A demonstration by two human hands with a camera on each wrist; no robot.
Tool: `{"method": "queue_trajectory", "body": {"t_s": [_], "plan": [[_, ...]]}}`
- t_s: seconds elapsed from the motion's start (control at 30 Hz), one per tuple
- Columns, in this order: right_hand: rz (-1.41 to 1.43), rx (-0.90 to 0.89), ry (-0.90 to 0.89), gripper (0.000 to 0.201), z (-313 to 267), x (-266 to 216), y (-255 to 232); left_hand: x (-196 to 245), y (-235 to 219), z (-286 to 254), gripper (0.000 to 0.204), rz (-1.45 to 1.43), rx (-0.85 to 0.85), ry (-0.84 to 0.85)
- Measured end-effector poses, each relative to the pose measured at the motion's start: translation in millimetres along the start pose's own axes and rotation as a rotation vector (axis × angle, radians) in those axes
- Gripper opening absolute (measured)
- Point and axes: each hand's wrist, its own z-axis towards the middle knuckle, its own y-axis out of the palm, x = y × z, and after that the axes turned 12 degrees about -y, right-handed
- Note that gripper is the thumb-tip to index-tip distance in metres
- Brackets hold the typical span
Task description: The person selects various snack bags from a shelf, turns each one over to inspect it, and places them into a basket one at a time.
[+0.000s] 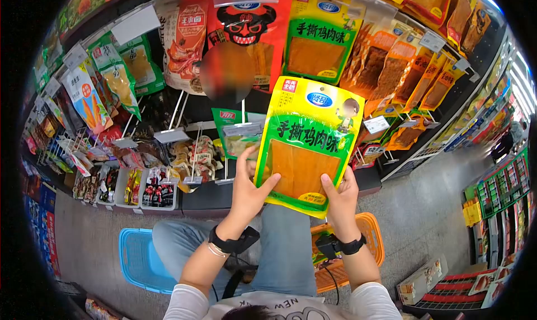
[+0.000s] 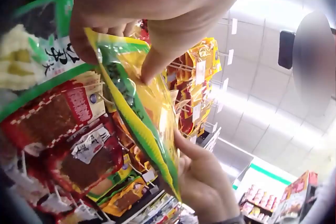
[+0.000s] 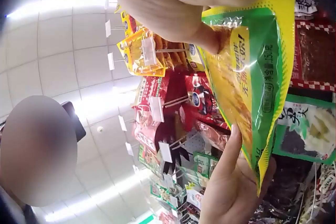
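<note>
A yellow and green snack pouch (image 1: 307, 135) with a clear window onto orange-brown strips is held up in front of the shelf. My left hand (image 1: 246, 188) grips its left edge low down, thumb on the front and fingers behind. On the lower right edge, my right hand (image 1: 342, 200) pinches it the same way. Seen edge-on in the left wrist view, the pouch (image 2: 139, 106) runs between the two hands. In the right wrist view its front shows printing beside the window, with a thumb pressing the film. A matching pouch (image 1: 320, 37) hangs right behind it.
Hanging packets fill the rack, among them a red bag (image 1: 268, 46) and orange packets (image 1: 386, 62). Bins of small wrapped snacks (image 1: 159, 188) stand below left. A blue basket (image 1: 140, 258) and an orange basket (image 1: 372, 239) flank the person's legs.
</note>
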Motion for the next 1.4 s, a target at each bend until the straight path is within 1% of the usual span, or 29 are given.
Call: {"method": "queue_trajectory", "body": {"t_s": [0.03,0.07,0.13,0.17,0.2,0.23,0.3,0.33,0.37,0.43,0.47,0.5,0.57,0.63,0.67,0.77,0.8,0.9,1.0,1.1,1.13,1.17,1.2,1.23,1.27,1.3,1.37,1.4], "plan": [[-0.053,-0.019,-0.04,0.032,-5.7,3.4,5.3,-0.1,-0.6,-4.2,0.067,0.097,0.079,0.034],[-0.107,-0.038,-0.081,0.033,-11.3,6.8,10.9,-4.4,-1.9,-9.9,0.088,0.439,0.202,0.161],[-0.205,-0.047,-0.148,0.034,-25.5,15.6,23.4,5.7,2.2,-31.7,0.099,0.483,0.134,0.25],[-0.244,-0.04,-0.113,0.031,-34.1,11.5,35.1,8.0,6.1,-42.4,0.105,0.505,0.1,0.293],[-0.282,-0.138,-0.142,0.03,-46.3,14.8,40.8,2.5,10.1,-51.0,0.117,0.398,0.044,0.258],[-0.317,-0.241,-0.17,0.03,-56.5,17.8,45.8,0.3,10.6,-56.3,0.116,0.311,0.063,0.245],[-0.292,-0.502,-0.407,0.034,-66.2,17.1,59.9,-16.5,0.4,-60.9,0.093,-0.166,-0.063,-0.005],[-0.268,-0.533,-0.279,0.036,-72.0,17.4,64.5,-17.3,-9.0,-63.8,0.06,-0.16,-0.044,-0.047],[-0.387,-0.634,-0.336,0.036,-71.1,16.7,65.5,-13.3,-15.8,-64.8,0.038,-0.31,0.021,-0.12],[-0.624,-0.833,-0.458,0.036,-58.5,14.8,61.3,-22.7,-33.3,-58.2,0.032,-0.72,0.075,-0.267],[-0.651,-0.839,-0.4,0.032,-56.0,17.5,58.9,-25.5,-39.1,-57.4,0.032,-0.738,0.074,-0.277],[-0.703,-0.808,-0.458,0.037,-52.3,22.5,56.7,-27.7,-43.8,-57.6,0.033,-0.756,0.071,-0.288],[-0.665,-0.629,-0.421,0.049,-43.8,36.9,53.4,-32.6,-53.9,-58.1,0.033,-0.771,0.049,-0.304],[-0.622,-0.513,-0.3,0.06,-38.6,35.9,53.0,-38.9,-66.0,-60.9,0.034,-0.761,0.018,-0.326],[-0.582,-0.578,-0.253,0.063,-36.6,43.1,44.1,-41.7,-70.6,-62.0,0.034,-0.774,0.008,-0.343],[-0.029,-0.485,0.203,0.062,-43.9,54.7,35.4,-48.2,-82.8,-63.3,0.033,-0.8,-0.017,-0.377],[-0.045,-0.513,0.214,0.062,-45.2,56.6,32.9,-47.3,-83.5,-63.9,0.033,-0.799,-0.017,-0.381],[-0.076,-0.479,0.183,0.061,-50.0,57.1,33.2,-55.4,-85.0,-64.4,0.031,-0.767,-0.005,-0.397],[-0.078,-0.461,0.234,0.067,-50.7,54.5,29.0,-49.9,-81.4,-66.4,0.032,-0.786,-0.024,-0.39],[-0.89,-0.617,-0.443,0.078,-50.5,45.0,23.5,-33.7,-63.8,-78.0,0.033,-0.76,-0.052,-0.341],[-0.961,-0.684,-0.463,0.091,-53.4,38.1,22.2,-28.7,-55.3,-84.2,0.036,-0.653,-0.083,-0.305],[-0.854,-0.688,-0.407,0.093,-57.3,27.9,24.7,-31.7,-45.3,-90.2,0.037,-0.49,-0.086,-0.269],[-0.748,-0.689,-0.349,0.095,-63.0,16.9,29.2,-21.2,-38.8,-97.5,0.041,-0.369,-0.181,-0.323],[-0.642,-0.685,-0.292,0.097,-69.2,10.6,29.0,-14.3,-26.4,-100.8,0.05,-0.26,-0.26,-0.151],[-0.576,-0.665,-0.207,0.1,-76.3,8.5,23.6,-20.7,-14.9,-102.5,0.061,-0.274,-0.426,-0.085],[-0.441,-0.58,-0.096,0.098,-86.0,9.5,13.1,-15.3,-0.1,-97.2,0.065,-0.181,-0.46,0.148],[-0.171,-0.39,0.109,0.094,-103.0,12.4,-16.9,-14.2,19.0,-99.9,0.068,0.077,-0.518,0.252],[-0.281,-0.363,0.13,0.081,-105.6,-0.3,-27.4,-18.5,24.5,-96.3,0.065,0.107,-0.606,0.258]]}}
